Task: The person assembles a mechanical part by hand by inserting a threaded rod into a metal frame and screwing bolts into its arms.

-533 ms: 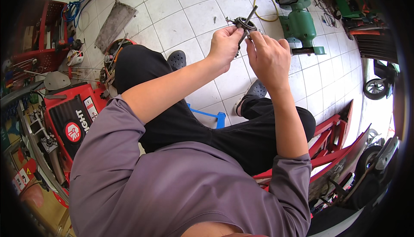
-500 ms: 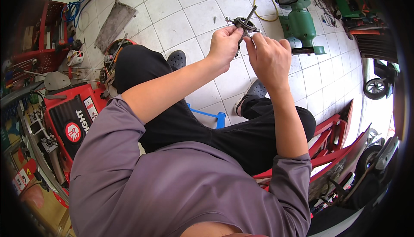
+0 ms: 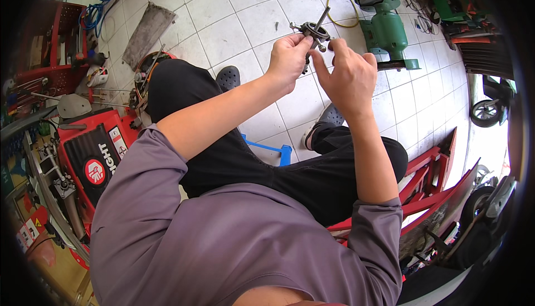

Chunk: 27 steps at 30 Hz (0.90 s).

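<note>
My left hand (image 3: pixel 288 60) is closed on a dark metal ring-shaped tool (image 3: pixel 310 29) above the tiled floor. Small screws stick out around the ring, and a straight rod slants up through it. What the left fingers cover of its underside is hidden. Just right of the tool, my right hand (image 3: pixel 350 77) has its thumb and forefinger apart, close to a silvery screw end (image 3: pixel 322 48). Nothing shows between those fingers, though the other fingers curl partly out of sight.
A green bench grinder (image 3: pixel 389 34) stands on the floor ahead to the right, beside a yellow cable (image 3: pixel 346 25). A grey flat board (image 3: pixel 148 32) lies ahead left. Red tool case (image 3: pixel 92 153) is left; red metal frame (image 3: pixel 426 178) right. Blue bar (image 3: pixel 285 154) shows between my legs.
My right thumb and forefinger have come apart and drawn slightly back from the screw end, which is now more visible. My left hand and the ring-shaped tool have hardly moved.
</note>
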Each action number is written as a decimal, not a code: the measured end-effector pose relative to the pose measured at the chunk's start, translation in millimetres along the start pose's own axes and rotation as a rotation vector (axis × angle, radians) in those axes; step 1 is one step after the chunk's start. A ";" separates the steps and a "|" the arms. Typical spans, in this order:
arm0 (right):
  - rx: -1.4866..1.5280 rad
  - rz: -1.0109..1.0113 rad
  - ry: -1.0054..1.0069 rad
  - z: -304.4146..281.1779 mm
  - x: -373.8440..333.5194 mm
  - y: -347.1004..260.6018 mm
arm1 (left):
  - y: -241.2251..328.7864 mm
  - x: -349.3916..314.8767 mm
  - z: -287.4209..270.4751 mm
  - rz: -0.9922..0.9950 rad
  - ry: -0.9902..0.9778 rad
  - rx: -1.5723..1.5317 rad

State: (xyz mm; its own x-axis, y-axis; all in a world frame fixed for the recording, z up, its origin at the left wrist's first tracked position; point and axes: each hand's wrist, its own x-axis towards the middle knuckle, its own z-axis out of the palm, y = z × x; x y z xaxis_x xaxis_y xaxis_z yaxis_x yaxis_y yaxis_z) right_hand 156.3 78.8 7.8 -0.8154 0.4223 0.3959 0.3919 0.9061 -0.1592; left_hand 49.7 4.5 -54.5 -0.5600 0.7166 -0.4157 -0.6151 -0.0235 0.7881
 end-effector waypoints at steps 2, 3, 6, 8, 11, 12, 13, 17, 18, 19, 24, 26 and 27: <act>0.070 -0.103 0.058 3.5 3.2 4.4 | 0.5 -0.7 1.6 -0.003 0.004 0.006; 0.105 -0.154 0.087 5.2 3.5 7.1 | 0.3 -0.5 1.6 -0.007 0.000 0.022; -0.008 -0.042 -0.109 4.9 -1.1 5.5 | -2.2 -0.1 0.4 -0.024 -0.007 0.070; 0.005 -0.008 -0.103 2.3 -0.2 3.7 | -3.7 -1.4 0.1 -0.037 0.001 0.095; 0.059 -0.076 0.034 1.8 2.3 6.3 | -5.5 -0.9 3.0 0.006 0.017 0.032; 0.054 -0.110 0.078 8.3 1.3 10.8 | -5.6 -0.1 4.0 0.008 0.031 0.030; 0.048 -0.144 0.119 11.5 0.4 12.9 | -4.9 -0.1 5.4 0.008 0.046 0.027; -0.055 -0.046 -0.016 6.7 -2.9 8.1 | -0.2 -1.0 7.9 0.034 0.083 0.029; -0.082 -0.017 -0.050 4.5 -2.9 5.0 | -1.3 -0.7 7.9 0.049 0.079 0.033; -0.108 0.011 -0.083 2.9 -1.8 3.1 | -1.9 -0.5 7.5 0.066 0.078 0.037; 0.039 -0.053 0.036 6.9 0.4 9.1 | -1.8 -0.3 6.6 0.060 0.076 0.043; -0.001 -0.026 -0.016 9.2 -1.2 9.4 | -2.3 0.2 5.8 0.064 0.075 0.037; -0.028 0.004 -0.062 7.7 -1.5 8.6 | -2.8 -0.1 5.5 0.063 0.072 0.046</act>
State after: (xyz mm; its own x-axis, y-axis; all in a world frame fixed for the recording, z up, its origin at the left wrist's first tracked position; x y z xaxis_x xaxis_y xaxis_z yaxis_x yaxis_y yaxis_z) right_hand 157.6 86.1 -1.1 -0.8384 0.4274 0.3382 0.4062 0.9037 -0.1352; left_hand 54.5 8.3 -54.2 -0.6363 0.6628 -0.3948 -0.5521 -0.0338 0.8331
